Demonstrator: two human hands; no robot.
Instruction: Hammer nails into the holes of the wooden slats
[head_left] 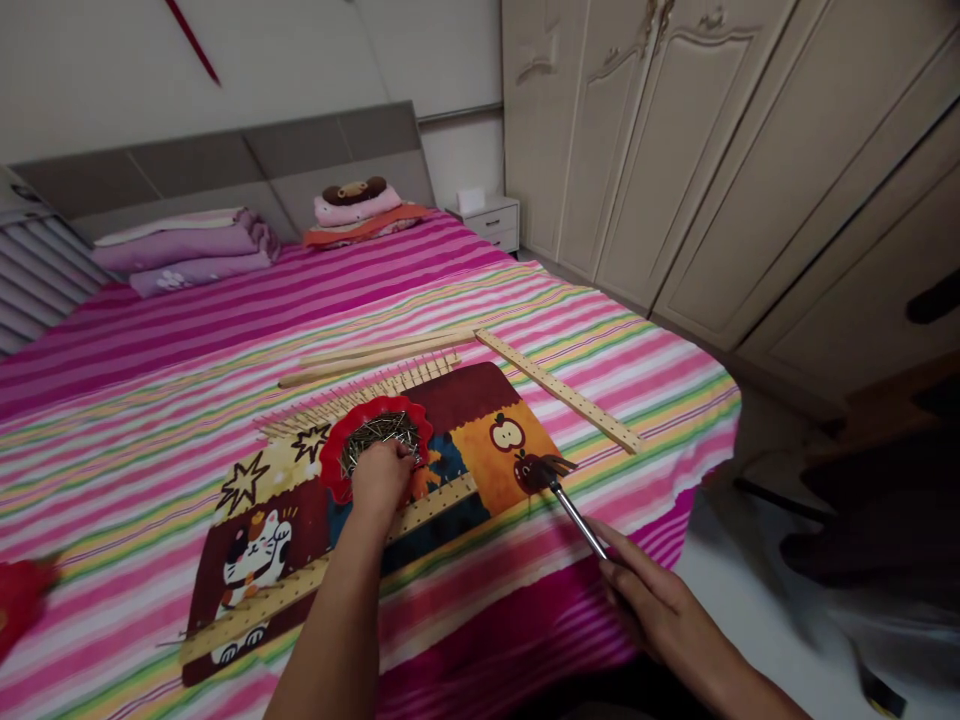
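My left hand (381,482) reaches into a red scalloped bowl (334,482) of loose nails (386,428). Its fingers are bent and pressed together among the nails; whatever they pinch is hidden. My right hand (651,590) grips a claw hammer (576,518) by its handle, with the metal shaft slanting up and left. The hammer's dark head hovers over or rests on the right part of a patterned mat (469,445); I cannot tell which. Along the mat's front lies a wooden strip (289,590) with nails standing in it, passing behind my left forearm.
Behind the bowl lies another wooden strip (360,398) with a row of upright nails. A drilled wooden strip (559,388) and plain sticks (390,352) lie beyond the mat on the striped bed (660,370). Folded bedding (187,245) is at the headboard; wardrobes (637,150) stand right.
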